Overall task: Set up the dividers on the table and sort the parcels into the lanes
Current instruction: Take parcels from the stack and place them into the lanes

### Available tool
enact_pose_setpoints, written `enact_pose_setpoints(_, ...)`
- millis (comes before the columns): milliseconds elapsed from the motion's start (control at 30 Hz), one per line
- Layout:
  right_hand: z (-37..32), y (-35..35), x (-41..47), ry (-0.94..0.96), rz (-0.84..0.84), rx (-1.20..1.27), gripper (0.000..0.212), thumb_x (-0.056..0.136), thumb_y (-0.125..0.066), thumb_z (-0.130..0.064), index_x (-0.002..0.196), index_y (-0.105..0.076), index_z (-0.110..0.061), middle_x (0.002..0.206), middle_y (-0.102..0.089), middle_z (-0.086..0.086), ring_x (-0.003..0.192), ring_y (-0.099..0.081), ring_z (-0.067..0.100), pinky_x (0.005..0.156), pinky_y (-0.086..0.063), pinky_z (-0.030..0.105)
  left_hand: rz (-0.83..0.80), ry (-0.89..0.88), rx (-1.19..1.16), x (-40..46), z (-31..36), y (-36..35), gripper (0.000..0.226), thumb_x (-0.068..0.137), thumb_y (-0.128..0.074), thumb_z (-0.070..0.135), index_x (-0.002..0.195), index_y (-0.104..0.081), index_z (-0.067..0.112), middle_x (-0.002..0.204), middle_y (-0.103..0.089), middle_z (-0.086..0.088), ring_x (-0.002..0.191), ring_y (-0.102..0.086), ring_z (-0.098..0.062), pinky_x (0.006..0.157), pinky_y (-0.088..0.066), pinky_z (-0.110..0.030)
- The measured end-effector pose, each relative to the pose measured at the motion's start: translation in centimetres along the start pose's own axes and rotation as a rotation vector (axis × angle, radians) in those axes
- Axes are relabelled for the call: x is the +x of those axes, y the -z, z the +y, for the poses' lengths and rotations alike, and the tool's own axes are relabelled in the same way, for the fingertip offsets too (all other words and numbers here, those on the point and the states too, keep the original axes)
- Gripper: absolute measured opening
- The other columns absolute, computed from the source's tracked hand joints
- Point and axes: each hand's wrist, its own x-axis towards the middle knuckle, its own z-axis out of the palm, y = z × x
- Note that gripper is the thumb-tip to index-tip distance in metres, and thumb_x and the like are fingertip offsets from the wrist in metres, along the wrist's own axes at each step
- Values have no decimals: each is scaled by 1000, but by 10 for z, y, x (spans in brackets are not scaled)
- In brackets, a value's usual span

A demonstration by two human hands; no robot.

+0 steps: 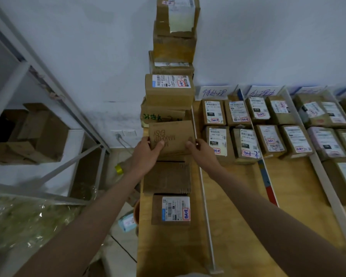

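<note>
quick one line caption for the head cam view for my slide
Both hands, left and right, hold a brown parcel at the foot of a tall stack, beside lanes of sorted parcels.

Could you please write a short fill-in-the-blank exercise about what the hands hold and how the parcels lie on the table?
1. The left hand and right hand together hold one brown ____ printed "MAKE IT EASY".
2. Behind it, a tall ____ of boxes rises against the wall.
3. The parcels to the right lie in lanes separated by white ____.
4. The wooden table is on the person's ____ side.

Answers: box; stack; dividers; right
</note>
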Motion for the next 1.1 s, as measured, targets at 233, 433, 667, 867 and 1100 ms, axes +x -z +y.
enact_pose_setpoints(233,23,21,-57,90,8,122,51,88,-71,-37,129,-52,-16,113,-61,-2,102,-61,11,82,-55,25,-23,39,-148,-57,8,18,55,91,-45,70,109,-64,22,99,-68,7,93,-64,-12,81,-53,-33)
enact_pose_setpoints(433,38,36,-90,-51,34,205,48,90,-59,-58,115,-63,-18,105,-68,0,92,-66,15,69,-52,28,-100,-110,-113,-112,8,18,25,91,-58,56,98,-65,33,92,-67,18,92,-63,1,71,-46,-13)
enact_pose_setpoints(667,33,62,-107,-198,3,317,61,91,-52,-63,98,-70,-5,75,-72,10,62,-65,18,61,-50,30,-107,-212,-107,-121,12,14,50,84,-74,45,125,-56,23,115,-65,11,102,-61,-4,85,-51,-24)
enact_pose_setpoints(867,34,79,-118,-212,-18,279,81,87,-45,-75,95,-71,1,80,-75,14,71,-73,25,64,-59,32,-53,-262,9,-114,32,13,43,87,-70,46,122,-62,22,102,-62,13,88,-59,1,67,-43,-14)
enact_pose_setpoints(1100,39,84,-129,-11,-69,238,69,81,-65,-66,136,-47,-28,115,-68,-6,96,-69,13,69,-60,29,-83,-279,89,-110,42,7,49,87,-65,52,123,-64,19,110,-71,4,85,-60,-4,73,-46,-20)
